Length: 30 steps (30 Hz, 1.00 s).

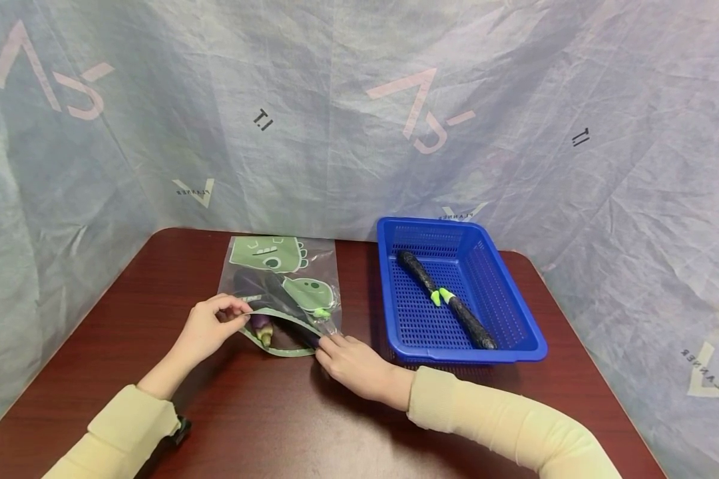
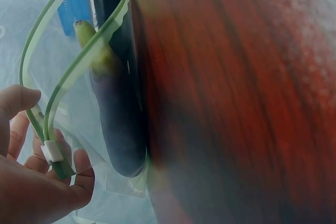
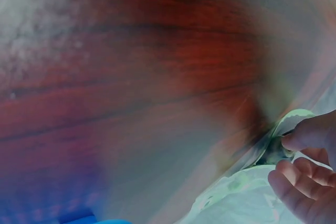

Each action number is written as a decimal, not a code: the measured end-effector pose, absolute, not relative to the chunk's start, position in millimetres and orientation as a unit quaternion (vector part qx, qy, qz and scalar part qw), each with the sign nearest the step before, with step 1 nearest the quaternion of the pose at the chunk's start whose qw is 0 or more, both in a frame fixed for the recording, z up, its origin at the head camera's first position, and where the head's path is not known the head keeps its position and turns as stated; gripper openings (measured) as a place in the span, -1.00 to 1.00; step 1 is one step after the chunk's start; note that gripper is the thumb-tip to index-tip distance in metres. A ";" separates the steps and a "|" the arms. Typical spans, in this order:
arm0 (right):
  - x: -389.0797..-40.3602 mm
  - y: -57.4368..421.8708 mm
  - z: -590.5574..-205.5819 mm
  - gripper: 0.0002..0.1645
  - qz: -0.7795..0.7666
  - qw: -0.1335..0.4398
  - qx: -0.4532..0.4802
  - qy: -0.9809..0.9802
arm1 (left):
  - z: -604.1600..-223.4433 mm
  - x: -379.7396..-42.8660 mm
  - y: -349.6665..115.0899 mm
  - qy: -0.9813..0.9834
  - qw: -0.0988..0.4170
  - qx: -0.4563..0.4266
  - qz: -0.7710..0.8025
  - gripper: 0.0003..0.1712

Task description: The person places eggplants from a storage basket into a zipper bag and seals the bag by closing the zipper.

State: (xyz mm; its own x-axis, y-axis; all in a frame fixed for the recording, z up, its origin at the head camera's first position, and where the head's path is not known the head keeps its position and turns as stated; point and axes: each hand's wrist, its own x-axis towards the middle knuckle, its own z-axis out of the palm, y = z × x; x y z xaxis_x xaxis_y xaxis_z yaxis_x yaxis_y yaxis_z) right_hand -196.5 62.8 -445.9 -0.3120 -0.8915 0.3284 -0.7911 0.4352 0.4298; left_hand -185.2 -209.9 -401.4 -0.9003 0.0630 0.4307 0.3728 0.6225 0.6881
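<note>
A clear zip bag (image 1: 329, 266) with green cartoon prints lies on the table, its green-edged mouth parted toward me. My left hand (image 1: 216, 326) pinches the mouth's left corner, close to the white slider (image 2: 52, 151). Inside lies a purple eggplant (image 1: 261, 327), its pale green stem end at the mouth; in the left wrist view the eggplant (image 2: 119, 121) shows through the plastic. A long dark eggplant (image 1: 302, 330) reaches through the mouth. Its near end is in the fingers of my right hand (image 1: 356, 366), at the bag's right corner.
A blue perforated basket (image 1: 389, 299) stands right of the bag. Two long black vegetables (image 1: 470, 324) with bright green ends lie in it. Grey printed cloth (image 1: 311, 166) hangs behind the reddish-brown table (image 1: 263, 426).
</note>
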 end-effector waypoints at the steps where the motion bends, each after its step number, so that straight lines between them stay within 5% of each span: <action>1: -196.8 62.4 -445.9 -0.89 -0.095 0.263 0.524 -0.804 | -401.7 -185.5 -209.9 -0.882 0.186 -0.123 -0.416 -0.83; 9: -201.7 58.5 -449.2 -0.86 -0.099 0.284 0.530 -0.793 | -431.5 -203.9 -224.6 -0.879 0.183 -0.124 -0.423 -0.87; 30: -209.7 31.0 -442.0 -0.70 -0.133 0.298 0.532 -0.781 | -407.8 -192.0 -208.7 -0.878 0.194 -0.126 -0.419 -0.87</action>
State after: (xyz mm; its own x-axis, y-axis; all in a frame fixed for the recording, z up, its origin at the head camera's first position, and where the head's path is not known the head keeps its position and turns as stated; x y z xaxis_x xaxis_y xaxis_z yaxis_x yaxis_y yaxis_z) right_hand -209.7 31.0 -442.0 -0.2563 -0.9107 0.3240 -0.7517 0.3985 0.5255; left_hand -192.0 -208.7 -407.8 -0.8928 0.0593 0.4465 0.3842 0.6176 0.6863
